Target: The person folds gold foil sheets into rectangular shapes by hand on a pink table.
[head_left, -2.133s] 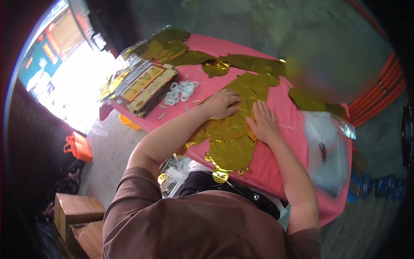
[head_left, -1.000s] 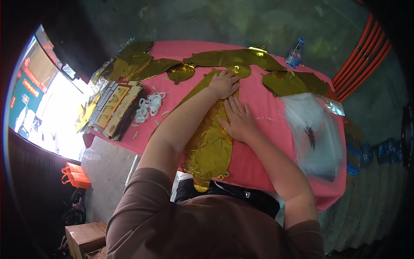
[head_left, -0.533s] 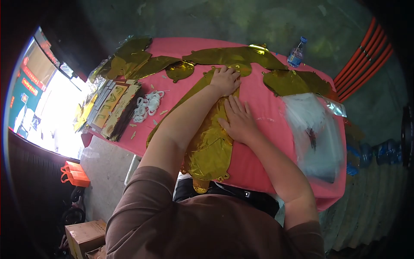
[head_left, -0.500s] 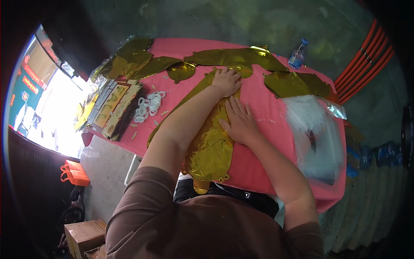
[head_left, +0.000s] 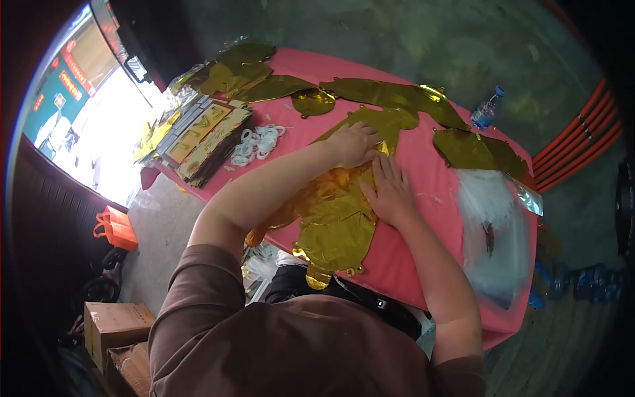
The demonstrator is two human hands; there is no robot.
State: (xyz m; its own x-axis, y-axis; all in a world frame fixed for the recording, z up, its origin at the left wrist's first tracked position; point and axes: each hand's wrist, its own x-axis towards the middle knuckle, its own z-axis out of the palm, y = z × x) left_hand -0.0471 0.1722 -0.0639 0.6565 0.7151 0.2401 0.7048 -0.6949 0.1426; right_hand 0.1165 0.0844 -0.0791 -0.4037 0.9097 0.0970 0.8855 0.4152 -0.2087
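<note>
Across the pink-covered table [head_left: 430,251] in front of me lies a flat, wrinkled gold foil balloon [head_left: 334,231], its lower end with small tabs reaching the near edge. My left hand [head_left: 355,143] rests palm down on the upper part of the foil, fingers stretched out. Just to its right, my right hand [head_left: 391,193] lies flat along the foil's right edge, fingers extended and thumb apart. Neither hand is closed around anything. Left of the balloon, my forearm covers part of the foil, which shows orange where it is folded.
Printed cards [head_left: 198,142] are stacked at the left beside white ribbon coils [head_left: 258,142]. More gold foil [head_left: 390,92] lies along the far edge. A water bottle [head_left: 488,109] stands at the back right, with clear plastic bags [head_left: 496,231] on the right side.
The camera view has turned, so the table appears tilted and shifted. Foil below my left forearm has folded and spread leftward, showing orange. Both hands still lie flat on the balloon.
</note>
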